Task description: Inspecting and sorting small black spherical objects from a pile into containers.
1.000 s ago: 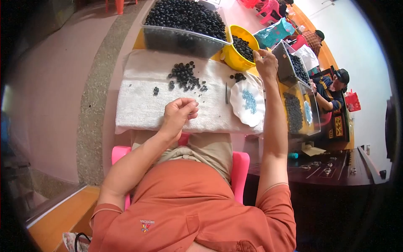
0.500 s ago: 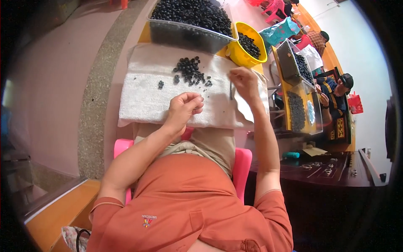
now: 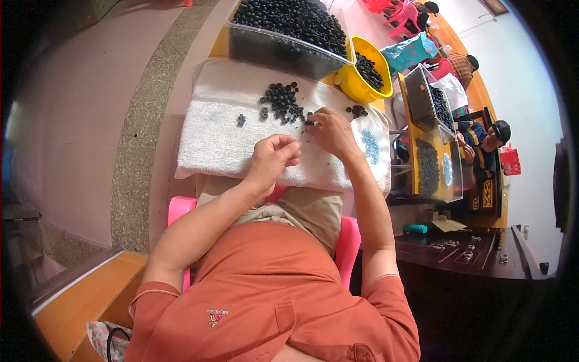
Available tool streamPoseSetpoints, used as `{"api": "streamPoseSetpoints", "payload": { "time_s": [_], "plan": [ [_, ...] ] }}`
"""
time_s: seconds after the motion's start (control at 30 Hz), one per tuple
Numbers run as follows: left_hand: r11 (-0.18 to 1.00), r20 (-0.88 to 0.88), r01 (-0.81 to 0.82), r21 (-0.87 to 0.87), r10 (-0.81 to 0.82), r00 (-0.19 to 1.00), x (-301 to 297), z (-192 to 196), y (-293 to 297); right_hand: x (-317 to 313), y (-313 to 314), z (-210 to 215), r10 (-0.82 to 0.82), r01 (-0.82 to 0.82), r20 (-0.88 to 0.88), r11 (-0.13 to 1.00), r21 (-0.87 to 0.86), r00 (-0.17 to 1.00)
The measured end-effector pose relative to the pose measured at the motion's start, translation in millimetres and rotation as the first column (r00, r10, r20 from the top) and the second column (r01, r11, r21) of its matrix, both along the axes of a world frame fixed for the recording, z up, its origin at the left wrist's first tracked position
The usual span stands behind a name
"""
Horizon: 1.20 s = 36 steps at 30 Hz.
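My left hand (image 3: 274, 158) is closed, thumb against curled fingers, low over the white towel (image 3: 211, 145); whatever it pinches is too small or hidden. My right hand (image 3: 333, 131) reaches in from the right, fingertips together at a few small black pieces at the right end of a loose pile. That pile of small round black parts (image 3: 279, 99) lies on the far middle of the towel. A small black clump (image 3: 241, 120) sits apart on the left. Beyond my right hand lies another group of black parts (image 3: 357, 111). Tiny blue pieces (image 3: 370, 146) rest on something white and rounded, right of my right wrist.
A clear bin (image 3: 289, 51) heaped with black parts stands at the far edge, with a yellow bucket (image 3: 356, 84) beside it. To the right are more clear bins (image 3: 416, 99), and a person (image 3: 482, 136) sits at another table. A pink chair (image 3: 348, 244) surrounds me.
My right hand has moved left and slightly nearer, from the towel's right side to the black pile. This uncovers the blue pieces and the right group of parts. The whole view has shifted slightly.
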<state>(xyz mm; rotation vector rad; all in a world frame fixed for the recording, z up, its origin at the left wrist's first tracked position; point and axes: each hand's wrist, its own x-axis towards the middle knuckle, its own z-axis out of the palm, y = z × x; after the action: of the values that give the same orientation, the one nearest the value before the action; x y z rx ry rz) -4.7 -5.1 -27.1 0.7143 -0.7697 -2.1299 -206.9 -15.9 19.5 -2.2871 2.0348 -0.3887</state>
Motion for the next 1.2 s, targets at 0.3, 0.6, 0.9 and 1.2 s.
{"api": "streamPoseSetpoints", "payload": {
  "time_s": [0.3, 0.6, 0.9, 1.2],
  "plan": [
    [1.000, 0.009, 0.009, 0.008, -0.009, 1.000, -0.9, -1.8, -0.7, -3.3, -0.6, 2.3, -0.033, 0.026, 0.059, 0.993, 0.114, 0.998],
    [0.999, 0.014, -0.028, 0.027, 0.028, 1.000, -1.2, 2.1, 0.2, 13.9, -3.6, 0.8, 0.000, 0.001, 0.202, 1.000, -0.001, 0.979],
    [0.963, 0.061, -0.270, -0.005, 0.270, 0.961, -4.6, 8.3, 9.7, 65.3, -35.7, 10.3, 0.262, -0.260, 0.145, 0.965, -0.037, 0.954],
    [0.943, 0.053, -0.333, -0.001, 0.333, 0.942, -1.9, 10.1, 10.7, 76.2, -51.3, 4.1, 0.313, -0.307, -0.053, 0.946, 0.101, 0.948]
  ]
}}
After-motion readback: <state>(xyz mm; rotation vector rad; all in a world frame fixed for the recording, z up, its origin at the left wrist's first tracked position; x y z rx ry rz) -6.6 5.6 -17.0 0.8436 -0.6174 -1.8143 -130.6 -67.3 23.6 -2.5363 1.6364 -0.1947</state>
